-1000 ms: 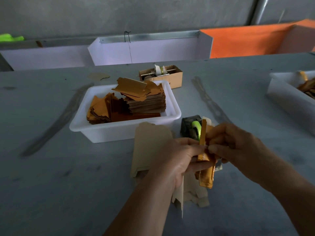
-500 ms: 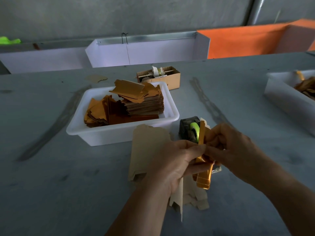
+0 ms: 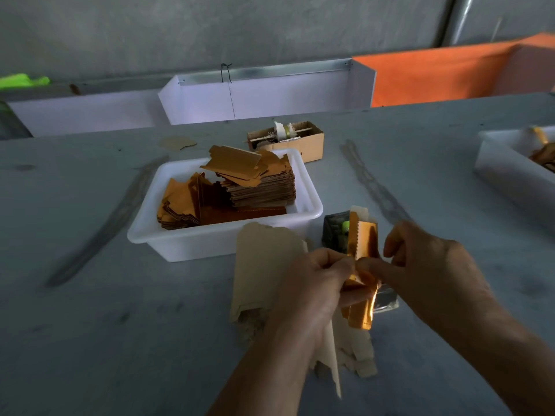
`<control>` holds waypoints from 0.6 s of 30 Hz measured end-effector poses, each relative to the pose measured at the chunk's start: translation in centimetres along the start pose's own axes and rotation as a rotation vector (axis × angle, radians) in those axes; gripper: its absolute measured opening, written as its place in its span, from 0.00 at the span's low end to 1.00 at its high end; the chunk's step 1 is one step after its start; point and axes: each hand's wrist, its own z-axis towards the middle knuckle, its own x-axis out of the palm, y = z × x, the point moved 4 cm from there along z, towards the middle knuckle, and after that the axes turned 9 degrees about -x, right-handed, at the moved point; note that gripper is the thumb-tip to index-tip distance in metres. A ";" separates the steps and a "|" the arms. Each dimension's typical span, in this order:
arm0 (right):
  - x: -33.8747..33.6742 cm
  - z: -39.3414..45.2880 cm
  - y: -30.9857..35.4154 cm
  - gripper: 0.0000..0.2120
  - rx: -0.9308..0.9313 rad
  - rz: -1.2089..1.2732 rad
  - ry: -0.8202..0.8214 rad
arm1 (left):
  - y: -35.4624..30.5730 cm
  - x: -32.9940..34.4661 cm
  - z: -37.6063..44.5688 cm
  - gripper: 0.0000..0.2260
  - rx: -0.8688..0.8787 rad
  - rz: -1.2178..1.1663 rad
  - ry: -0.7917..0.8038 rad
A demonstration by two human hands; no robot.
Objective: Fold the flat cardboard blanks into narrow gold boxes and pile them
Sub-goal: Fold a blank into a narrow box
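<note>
Centre right of the frame: we see a narrow gold-foil cardboard blank, partly folded (image 3: 362,265), held upright above the grey table (image 3: 90,340). The left hand (image 3: 312,283) pinches its middle, thumb and forefinger curled onto the foil. The right hand (image 3: 426,265) pinches the same spot from the other side, remaining fingers curled (whether they touch the foil we cannot tell). The blank's serrated upper flap stands clear above both hands; its lower end hangs below them.

Beneath the hands: a loose heap of pale beige flat cardboard blanks (image 3: 264,271) on the table. Behind the gold piece, a small dark object with a yellow-green part (image 3: 338,232), partly hidden.

Centre of the frame: a white plastic tub (image 3: 210,241) holding a stack of gold and brown flat blanks (image 3: 258,187). Behind it, a small open brown cardboard box (image 3: 303,142). Right edge: a second white tub (image 3: 507,175).
</note>
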 end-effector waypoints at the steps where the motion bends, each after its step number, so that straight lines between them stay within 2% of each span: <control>1: 0.1 0.0 -0.2 0.14 0.008 0.074 0.009 | -0.1 -0.1 -0.1 0.04 0.001 -0.011 -0.002; 4: 0.7 -0.2 -0.5 0.17 0.077 0.491 0.091 | -0.3 -0.3 -0.2 0.02 0.000 -0.043 0.008; 6: 1.3 -0.2 -0.7 0.19 0.122 0.651 0.140 | -0.4 -0.3 -0.3 0.03 -0.004 -0.060 0.012; 10: 1.8 0.5 -0.6 0.06 0.131 0.738 0.075 | -0.2 -0.3 -0.3 0.04 -0.013 -0.041 0.045; 15: 1.9 0.3 -0.7 0.06 0.177 0.828 0.182 | -0.2 -0.8 -0.4 0.07 -0.006 0.014 -0.010; 18: 2.2 0.1 -0.9 0.04 0.172 0.792 0.178 | -0.2 -0.5 -0.4 0.07 -0.002 0.096 -0.045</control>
